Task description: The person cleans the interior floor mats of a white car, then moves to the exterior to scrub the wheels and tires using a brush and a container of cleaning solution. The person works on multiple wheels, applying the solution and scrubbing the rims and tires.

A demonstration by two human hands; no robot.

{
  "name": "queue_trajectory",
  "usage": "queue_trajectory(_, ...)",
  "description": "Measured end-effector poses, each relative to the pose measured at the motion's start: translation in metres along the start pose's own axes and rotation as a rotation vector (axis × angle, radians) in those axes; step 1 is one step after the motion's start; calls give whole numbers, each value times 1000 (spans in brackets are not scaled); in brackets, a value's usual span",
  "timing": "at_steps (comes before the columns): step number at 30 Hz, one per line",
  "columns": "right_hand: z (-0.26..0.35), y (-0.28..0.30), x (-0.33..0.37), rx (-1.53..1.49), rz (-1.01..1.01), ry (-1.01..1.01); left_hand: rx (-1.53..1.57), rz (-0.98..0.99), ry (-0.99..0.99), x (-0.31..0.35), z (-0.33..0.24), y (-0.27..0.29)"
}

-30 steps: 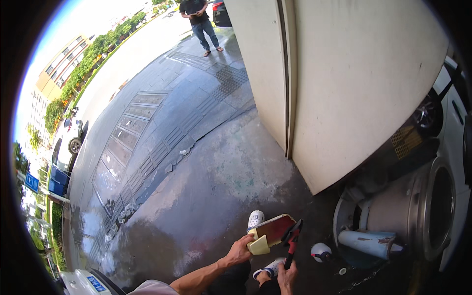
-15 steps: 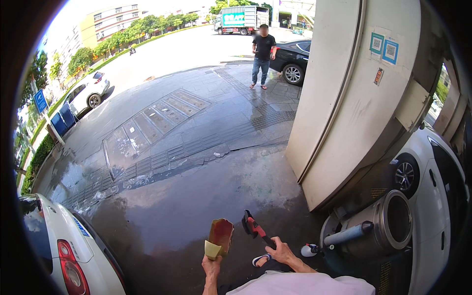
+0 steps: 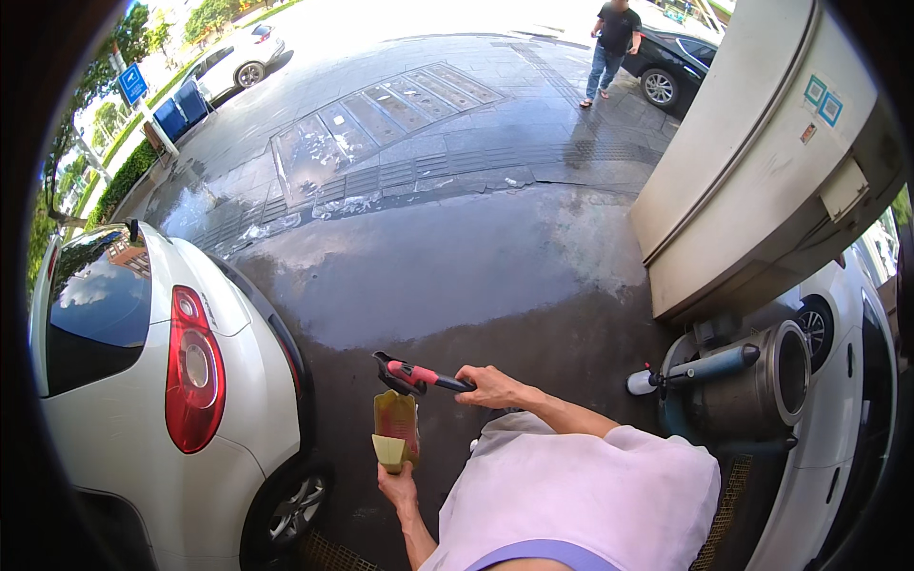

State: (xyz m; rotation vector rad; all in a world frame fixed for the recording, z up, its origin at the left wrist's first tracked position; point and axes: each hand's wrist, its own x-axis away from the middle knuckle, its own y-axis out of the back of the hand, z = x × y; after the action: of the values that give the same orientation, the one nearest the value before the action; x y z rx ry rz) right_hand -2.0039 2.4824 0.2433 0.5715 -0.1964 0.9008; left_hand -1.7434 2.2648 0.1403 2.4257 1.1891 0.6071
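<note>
Red-black tool (image 3: 411,374) had swung from beside the yellow container (image 3: 388,453) to its far rim, contact unclear. Right hand (image 3: 491,387): grip wrapped round the handle (image 3: 449,383). Left hand (image 3: 400,485): gripping the container's near end. Looked like carrying; next move called for steady hands.

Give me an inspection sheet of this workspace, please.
Surface: dark ground, wet and reflective.
Job's things: yellow container, reddish inside; red and black tool, its head by the container's far end, contact unclear.
Clutter: white bottle, blue tube and metal drum at right.
Hands: left hand grips the container; right hand grips the tool.
Cables: nothing seen.
Surroundings: white car at left; pale pillar; person beside black car.
</note>
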Motion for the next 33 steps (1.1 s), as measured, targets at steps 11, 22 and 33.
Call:
queue_trajectory(11, 73, -134, -78, -12, -7, 86, 6, 51, -13, -53, -14, 82)
queue_trajectory(22, 126, -229, -31, -204, -231, 209, -239, 234, -188, -83, -36, 129)
queue_trajectory(33, 95, -226, 69, -111, -729, -295, -295, 777, -529, -28, -52, 73)
